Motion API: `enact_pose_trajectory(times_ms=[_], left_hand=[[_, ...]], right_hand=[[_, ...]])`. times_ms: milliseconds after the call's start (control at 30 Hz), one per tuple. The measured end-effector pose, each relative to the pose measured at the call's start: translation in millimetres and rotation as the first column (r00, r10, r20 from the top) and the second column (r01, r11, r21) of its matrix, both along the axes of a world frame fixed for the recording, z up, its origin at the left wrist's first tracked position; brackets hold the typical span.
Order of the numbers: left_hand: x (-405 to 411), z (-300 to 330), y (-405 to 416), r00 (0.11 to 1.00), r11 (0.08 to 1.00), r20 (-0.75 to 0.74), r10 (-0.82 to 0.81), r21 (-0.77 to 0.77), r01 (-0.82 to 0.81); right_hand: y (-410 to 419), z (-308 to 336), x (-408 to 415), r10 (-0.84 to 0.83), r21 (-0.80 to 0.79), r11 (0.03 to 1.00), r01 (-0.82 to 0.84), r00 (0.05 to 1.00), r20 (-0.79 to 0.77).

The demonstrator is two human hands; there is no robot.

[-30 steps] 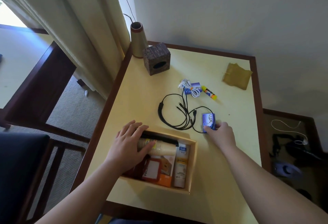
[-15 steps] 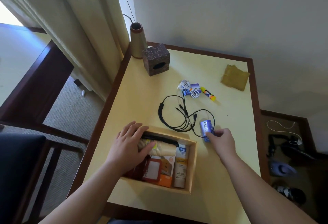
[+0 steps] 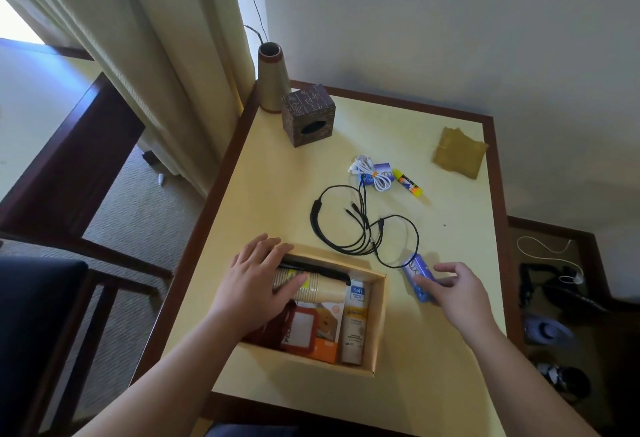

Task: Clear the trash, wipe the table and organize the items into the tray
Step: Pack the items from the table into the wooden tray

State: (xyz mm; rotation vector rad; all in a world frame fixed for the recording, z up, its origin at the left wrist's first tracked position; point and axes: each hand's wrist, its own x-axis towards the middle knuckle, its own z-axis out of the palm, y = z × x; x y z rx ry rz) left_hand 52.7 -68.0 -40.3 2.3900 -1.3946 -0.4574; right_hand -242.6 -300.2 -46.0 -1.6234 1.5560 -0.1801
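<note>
Pinching a glossy blue soap packet (image 3: 419, 278) beside the wooden tray (image 3: 379, 318), right hand (image 3: 457, 292).
Left hand (image 3: 258, 289) lies flat-fingered on ribbed paper cups (image 3: 322, 289) inside; packet's print blurred on the matte yellow surface (image 3: 277, 194).

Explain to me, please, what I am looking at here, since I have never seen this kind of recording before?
There is no machine: a person wears a camera on the head, looking down at their own two hands over a yellow table with a dark wooden rim.

The left hand rests on a stack of paper cups lying in a shallow wooden tray, which also holds a tube and some small packets. The right hand pinches a blue soap packet beside the tray, apparently bringing it over.

Farther back on the table lie a black cable, a coiled white cable, a glue stick, a folded cloth and a dark patterned box.
</note>
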Motion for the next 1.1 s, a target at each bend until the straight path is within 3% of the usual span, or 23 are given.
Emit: enact_pose_trajectory(times_ms=[200, 333, 467, 567, 733, 900, 1100], left_hand=[[0.9, -1.4, 0.2, 1.0, 1.0, 0.008, -0.014, -0.018, 0.014], [0.9, -1.5, 0.6, 1.0, 0.999, 0.007, -0.022, -0.031, 0.022], [1.2, -1.0, 0.6, 1.0, 0.999, -0.007, -0.016, -0.028, 0.016], [2.3, -1.4, 1.1, 1.0, 0.999, -0.026, -0.015, -0.029, 0.014], [3.4, -2.1, 1.0, 0.999, 0.999, -0.038, -0.019, -0.038, 0.017], [3.9, -4.3, 1.4, 0.999, 0.999, -0.032, -0.021, -0.036, 0.019], [4.6, -3.7, 1.0, 0.999, 1.0, -0.029, -0.017, -0.027, 0.016]], right_hand=[[14.4, 27.8, -23.6, 0.031, -0.02, 0.999, -0.034, 0.992, -0.123], [39.5, 59.8, -14.1, 0.051, -0.038, 0.998, -0.049, 0.997, 0.056], [74.6, 83.9, 14.9, 0.238, 0.001, 0.97, -0.243, 0.95, 0.202], [100.5, 83.8, 39.9, 0.442, 0.004, 0.895, -0.446, 0.888, 0.124], [129.1, 66.6, 78.6, 0.704, -0.062, 0.701, -0.711, 0.703, -0.1], [140.7, 40.1, 96.9, 0.708, -0.062, 0.686, -0.725, 0.685, -0.175], [128.8, 37.0, 100.1, 0.753, -0.131, 0.583, -0.802, 0.594, -0.283]])
